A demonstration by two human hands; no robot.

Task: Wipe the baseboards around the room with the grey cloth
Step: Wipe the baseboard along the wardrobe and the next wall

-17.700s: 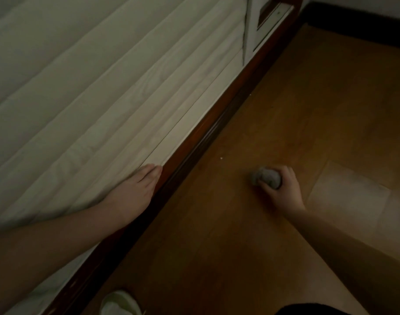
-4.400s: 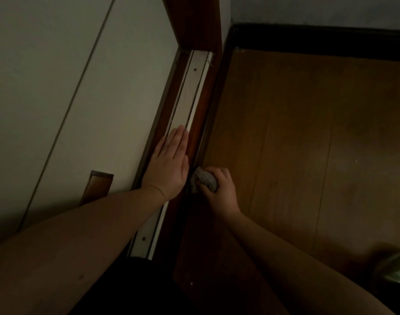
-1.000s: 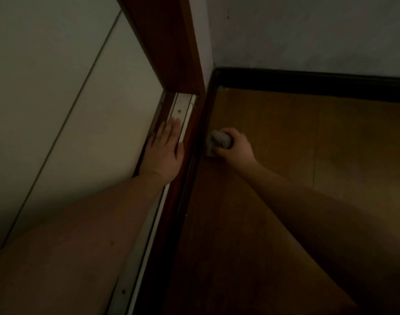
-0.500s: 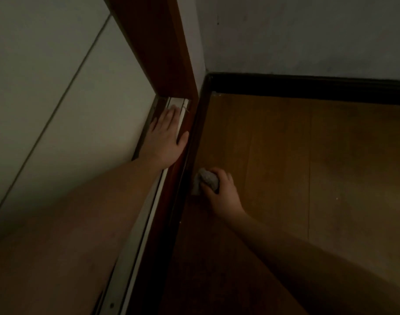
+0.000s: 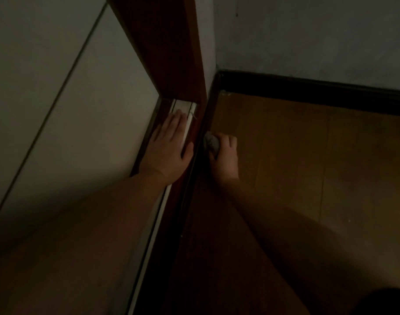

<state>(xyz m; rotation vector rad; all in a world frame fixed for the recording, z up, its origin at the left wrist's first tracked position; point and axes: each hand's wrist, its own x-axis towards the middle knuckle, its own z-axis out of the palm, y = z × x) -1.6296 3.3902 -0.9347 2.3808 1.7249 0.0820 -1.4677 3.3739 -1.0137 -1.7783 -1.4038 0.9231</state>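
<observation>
The room is dim. My right hand [image 5: 225, 155] grips the bunched grey cloth [image 5: 211, 143] and holds it against the dark reddish-brown baseboard [image 5: 190, 196] that runs along the foot of the wardrobe, close to the corner. My left hand [image 5: 169, 146] lies flat, fingers straight, on the pale sliding-door track [image 5: 159, 210] on top of that base. A second, black baseboard [image 5: 308, 92] runs along the far wall to the right of the corner.
A white wardrobe door [image 5: 69, 110] fills the left side, with a red-brown upright frame [image 5: 171, 48] at its end. Wooden floor [image 5: 308, 167] spreads to the right. The grey wall [image 5: 308, 35] stands behind.
My right hand with the cloth has slid forward along the baseboard toward the corner since half a second ago, after sliding back before that. My left hand stays flat on the track.
</observation>
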